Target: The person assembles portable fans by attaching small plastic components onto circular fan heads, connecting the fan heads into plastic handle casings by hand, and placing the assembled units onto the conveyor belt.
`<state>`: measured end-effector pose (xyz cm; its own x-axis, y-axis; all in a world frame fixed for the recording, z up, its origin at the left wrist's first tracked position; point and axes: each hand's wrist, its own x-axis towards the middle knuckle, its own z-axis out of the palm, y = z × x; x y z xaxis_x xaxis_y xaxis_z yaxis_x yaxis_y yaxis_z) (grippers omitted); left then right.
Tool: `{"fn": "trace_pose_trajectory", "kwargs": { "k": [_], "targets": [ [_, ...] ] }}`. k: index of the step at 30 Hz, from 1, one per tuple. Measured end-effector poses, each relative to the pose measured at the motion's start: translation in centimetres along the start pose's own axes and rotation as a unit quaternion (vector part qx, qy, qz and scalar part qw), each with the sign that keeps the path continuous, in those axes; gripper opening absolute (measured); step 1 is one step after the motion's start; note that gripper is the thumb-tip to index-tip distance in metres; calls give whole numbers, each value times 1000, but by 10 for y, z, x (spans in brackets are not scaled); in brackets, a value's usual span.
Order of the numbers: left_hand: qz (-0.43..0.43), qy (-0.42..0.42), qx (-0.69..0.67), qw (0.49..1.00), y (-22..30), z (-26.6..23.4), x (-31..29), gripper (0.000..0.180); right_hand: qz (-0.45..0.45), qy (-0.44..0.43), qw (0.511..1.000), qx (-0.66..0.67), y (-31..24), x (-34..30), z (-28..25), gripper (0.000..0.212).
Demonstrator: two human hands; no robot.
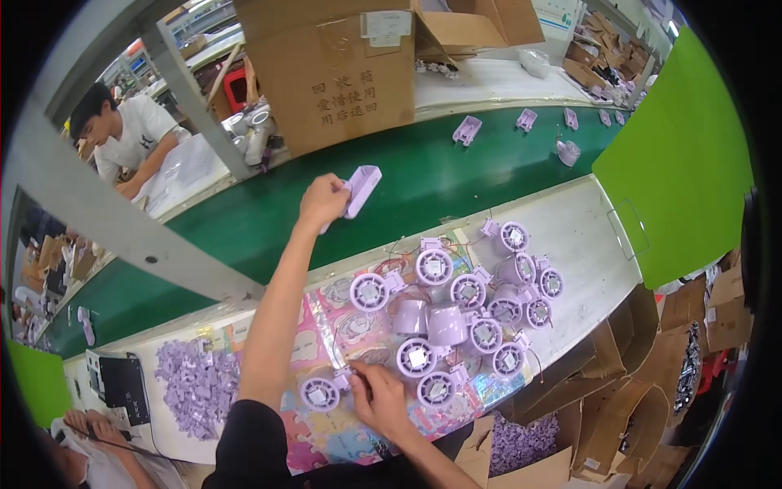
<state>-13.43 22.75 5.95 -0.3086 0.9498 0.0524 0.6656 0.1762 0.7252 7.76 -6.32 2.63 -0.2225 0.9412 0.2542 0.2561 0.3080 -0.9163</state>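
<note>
Over the green conveyor belt (pixel 407 208), my left hand (pixel 323 201) reaches out, fingers closed on a lilac plastic handle housing (pixel 362 191) shaped like a small open trough. Down at the bench, my right hand (pixel 381 399) is curled with its fingertips at the side tab of a round lilac fan unit (pixel 320 394); my palm hides part of the grip. Right of it are several more round units, among them a fan unit (pixel 417 357) with a pale square centre and a cup-shaped one (pixel 447 325) on its side. Thin wires trail from some.
A heap of small lilac parts (pixel 195 387) lies left on the bench. Trough housings (pixel 467 130) ride the belt at the far right. A cardboard box (pixel 334 73) stands behind it. Open cartons (pixel 529 444) sit lower right. Co-workers (pixel 134 134) are at the left.
</note>
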Motion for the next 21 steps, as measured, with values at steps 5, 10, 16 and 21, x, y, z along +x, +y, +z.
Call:
{"fn": "trace_pose_trajectory", "kwargs": {
  "k": [5, 10, 16, 21],
  "targets": [
    [46, 27, 6, 999, -25, -43, -116, 21, -4, -54, 997, 53, -5, -6, -4, 23],
    [12, 64, 40, 997, -21, -47, -208, 17, 39, -115, 987, 106, 5, -12, -15, 24],
    [68, 86, 160, 981, -49, -60, -265, 34, -33, -186, 981, 42, -17, 12, -21, 23],
    [-38, -5, 170, 985, -39, -90, -305, 46, -85, -154, 975, -139, -40, 19, -22, 23]
  ]
}}
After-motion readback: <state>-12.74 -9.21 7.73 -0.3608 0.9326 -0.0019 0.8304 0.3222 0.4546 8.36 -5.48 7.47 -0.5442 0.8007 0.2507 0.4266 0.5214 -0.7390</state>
